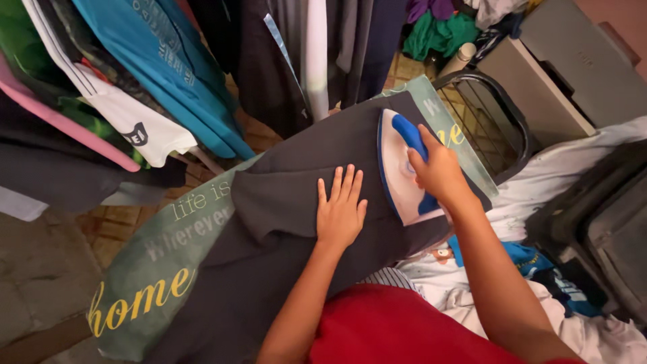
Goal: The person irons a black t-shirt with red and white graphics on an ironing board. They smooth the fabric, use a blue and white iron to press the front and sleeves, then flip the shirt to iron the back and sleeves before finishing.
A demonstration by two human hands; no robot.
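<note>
A: How many irons are out?

B: One white-and-blue steam iron [403,168]. It sits soleplate down on a dark grey garment [283,222], near the far end of the board.

A: Who holds it?

B: The right hand [437,172], fingers wrapped tight around the blue handle.

A: And the other hand?

B: The left hand [340,212] lies flat and spread on the same grey cloth, just beside the iron, gripping nothing.

A: What is under the cloth?

B: One ironing board with a green printed cover [145,269], yellow and pale lettering on it. The garment runs along most of its length.

A: Around that?

B: A row of hanging clothes [168,74] past the board, at least one turquoise shirt, one white, one pink-edged. On the right, one black wire rack [499,114], one grey box-like appliance [566,74], and a heap of white and blue laundry [539,269].
</note>
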